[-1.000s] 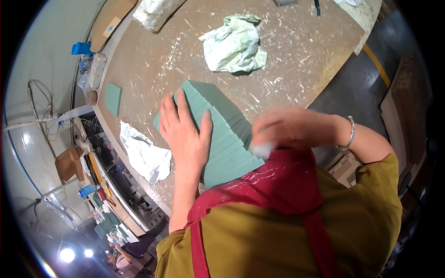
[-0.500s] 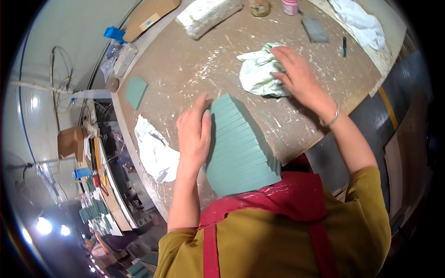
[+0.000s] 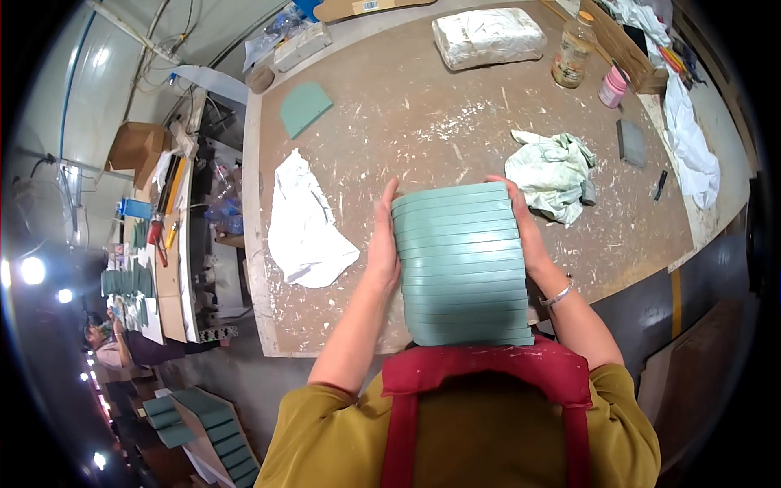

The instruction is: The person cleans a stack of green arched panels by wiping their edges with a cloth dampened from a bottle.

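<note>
So from where I'm watching, the stack of green tiles (image 3: pixel 462 264) looks squared up and gathered. The slabs sit edge-on in 1 tidy block, lined up pretty evenly, near edge against the red apron (image 3: pixel 488 370) and the far end out over the table (image 3: pixel 390 106). What's left, as far as I can judge, is the loose stuff: 1 single green tile (image 3: pixel 303 106) is lying alone far up the table on the left, well apart from the stack.

Going left to right: there's a white cloth (image 3: pixel 303 220) flat on the table, near the left hand (image 3: pixel 382 244). That hand is pressed flat against the left face of the stack, fingers straight and pointing away from the body, thumb side up. The grip isn't curled around anything, just a flat palm clamp. The right hand (image 3: pixel 527 232) mirrors it on the right face, fingertips hooked slightly over the far top corner. So the 2 palms squeeze the block between them.

Just beyond the right hand is a crumpled pale green rag (image 3: pixel 553 172), close but I think not touching; the fisheye bend makes that hard to call.
</note>
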Demonstrator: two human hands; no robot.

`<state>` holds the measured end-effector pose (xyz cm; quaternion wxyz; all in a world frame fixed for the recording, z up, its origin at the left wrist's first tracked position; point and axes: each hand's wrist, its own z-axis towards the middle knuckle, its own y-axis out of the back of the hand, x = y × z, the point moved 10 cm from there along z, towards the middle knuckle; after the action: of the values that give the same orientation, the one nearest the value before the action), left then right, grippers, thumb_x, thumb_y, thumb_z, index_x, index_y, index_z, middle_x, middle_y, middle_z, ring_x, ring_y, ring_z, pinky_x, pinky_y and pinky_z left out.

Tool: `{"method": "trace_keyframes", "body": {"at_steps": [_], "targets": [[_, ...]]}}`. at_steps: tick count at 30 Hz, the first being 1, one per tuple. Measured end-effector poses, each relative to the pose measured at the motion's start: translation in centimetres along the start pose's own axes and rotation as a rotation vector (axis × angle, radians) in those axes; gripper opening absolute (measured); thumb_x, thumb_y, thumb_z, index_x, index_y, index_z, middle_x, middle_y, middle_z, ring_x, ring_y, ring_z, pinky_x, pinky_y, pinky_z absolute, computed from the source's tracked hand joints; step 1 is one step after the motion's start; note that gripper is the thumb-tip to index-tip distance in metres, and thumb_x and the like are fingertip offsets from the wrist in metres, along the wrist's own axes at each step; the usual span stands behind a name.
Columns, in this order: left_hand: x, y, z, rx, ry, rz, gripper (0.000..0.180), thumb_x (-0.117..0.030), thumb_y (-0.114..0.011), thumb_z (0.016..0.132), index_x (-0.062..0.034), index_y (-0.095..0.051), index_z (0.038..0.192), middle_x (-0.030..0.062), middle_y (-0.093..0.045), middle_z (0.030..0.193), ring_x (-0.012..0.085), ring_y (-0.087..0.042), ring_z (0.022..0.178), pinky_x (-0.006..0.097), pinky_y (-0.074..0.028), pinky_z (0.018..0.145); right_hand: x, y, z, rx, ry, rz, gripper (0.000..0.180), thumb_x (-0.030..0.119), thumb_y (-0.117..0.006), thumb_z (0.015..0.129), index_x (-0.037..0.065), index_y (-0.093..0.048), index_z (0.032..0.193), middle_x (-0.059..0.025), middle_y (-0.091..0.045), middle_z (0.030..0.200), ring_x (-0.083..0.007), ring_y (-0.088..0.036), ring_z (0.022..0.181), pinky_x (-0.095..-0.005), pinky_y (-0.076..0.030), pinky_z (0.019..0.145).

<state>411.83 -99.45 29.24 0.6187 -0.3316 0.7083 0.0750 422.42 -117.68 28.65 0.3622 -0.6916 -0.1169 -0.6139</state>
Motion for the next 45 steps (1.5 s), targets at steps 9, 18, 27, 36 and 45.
{"method": "trace_keyframes", "body": {"at_steps": [9, 18, 27, 36, 45], "targets": [[0.5, -0.1, 0.0, 0.014, -0.054, 0.300, 0.054, -0.046, -0.035, 0.103, -0.0066, -0.044, 0.138, 0.0148, -0.048, 0.133, 0.0241, -0.044, 0.123, 0.036, -0.032, 0.108, 0.7, 0.6, -0.3, -0.050, 0.008, -0.081, 0.060, 0.053, -0.025, 0.105, 0.006, -0.044, 0.136, -0.0058, -0.051, 0.126, -0.0138, -0.046, 0.117, -0.0296, -0.036, 0.103], [3.8, 1.7, -0.7, 0.042, -0.067, -0.063, 0.052, -0.043, -0.034, 0.104, -0.0096, -0.037, 0.145, 0.0094, -0.045, 0.140, 0.0219, -0.042, 0.130, 0.035, -0.033, 0.111, -1.7, 2.1, 0.1, -0.159, -0.203, 0.230, 0.059, 0.054, -0.038, 0.102, 0.003, -0.055, 0.128, -0.0044, -0.059, 0.116, -0.0115, -0.055, 0.104, -0.0256, -0.045, 0.093], [2.5, 1.1, -1.5, -0.019, -0.011, -0.031, 0.058, -0.047, -0.038, 0.102, -0.0092, -0.034, 0.146, 0.0097, -0.043, 0.141, 0.0208, -0.042, 0.129, 0.034, -0.032, 0.110, -4.0, 3.0, 0.6, -0.177, -0.295, 0.213, 0.061, 0.056, -0.041, 0.100, 0.000, -0.059, 0.119, -0.0049, -0.062, 0.106, -0.0123, -0.060, 0.093, -0.0255, -0.052, 0.079], [3.4, 0.1, -3.1, -0.046, -0.026, -0.120, 0.052, -0.039, -0.044, 0.101, -0.0068, -0.040, 0.142, 0.0090, -0.050, 0.131, 0.0180, -0.045, 0.120, 0.030, -0.035, 0.104, -6.3, 4.8, -3.4, -0.151, -0.340, 0.282, 0.054, 0.047, -0.038, 0.104, 0.000, -0.055, 0.125, -0.0091, -0.062, 0.110, -0.0161, -0.061, 0.095, -0.0283, -0.055, 0.083], [7.8, -6.4, -3.3, 0.095, 0.005, -0.300, 0.052, -0.038, -0.050, 0.100, -0.0043, -0.045, 0.139, 0.0061, -0.052, 0.130, 0.0150, -0.046, 0.119, 0.028, -0.036, 0.102, -3.1, 17.0, -8.7, -0.459, -0.373, 0.086, 0.051, 0.043, -0.038, 0.105, 0.000, -0.051, 0.129, -0.0109, -0.061, 0.113, -0.0183, -0.061, 0.097, -0.0299, -0.055, 0.085]]}}
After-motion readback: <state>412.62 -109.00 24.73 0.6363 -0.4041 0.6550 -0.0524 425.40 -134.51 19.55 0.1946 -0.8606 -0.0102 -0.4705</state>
